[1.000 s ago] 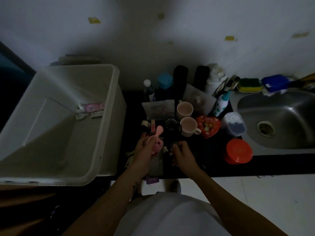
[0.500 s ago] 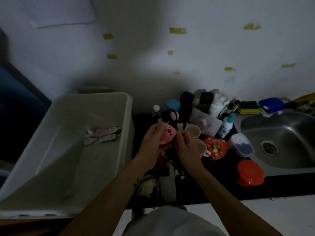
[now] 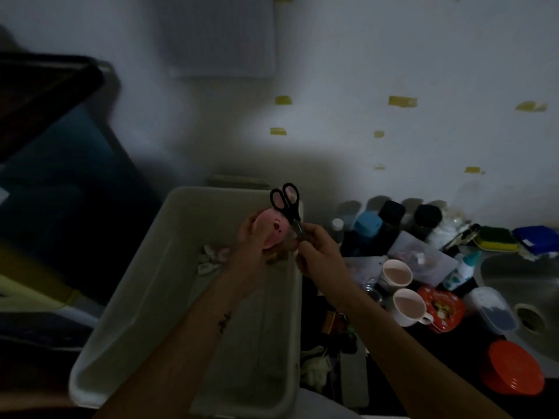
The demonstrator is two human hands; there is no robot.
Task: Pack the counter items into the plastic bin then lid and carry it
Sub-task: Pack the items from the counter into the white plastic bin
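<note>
Your left grip [image 3: 252, 246] curled round pink gadget [image 3: 270, 232], held above far end of plastic bin [image 3: 151, 282]. Your right grip [image 3: 317, 249] pinches scissors [image 3: 286, 199] by blades, black handles up, touching pink gadget. Pale packets [image 3: 211, 258] on bin floor below. Pink cups [image 3: 397, 272], red heart tin [image 3: 441, 308], orange lid [image 3: 512, 371] crowd counter [image 3: 453, 343] at right. Bin pale, lidless.

Both hands have come up off the counter [image 3: 456, 355] and now hang over the plastic bin [image 3: 145, 297]. The left hand [image 3: 251, 237] carries the pink toy [image 3: 272, 232], and the right hand [image 3: 317, 252] now pinches black scissors [image 3: 286, 201], handles upward.
</note>
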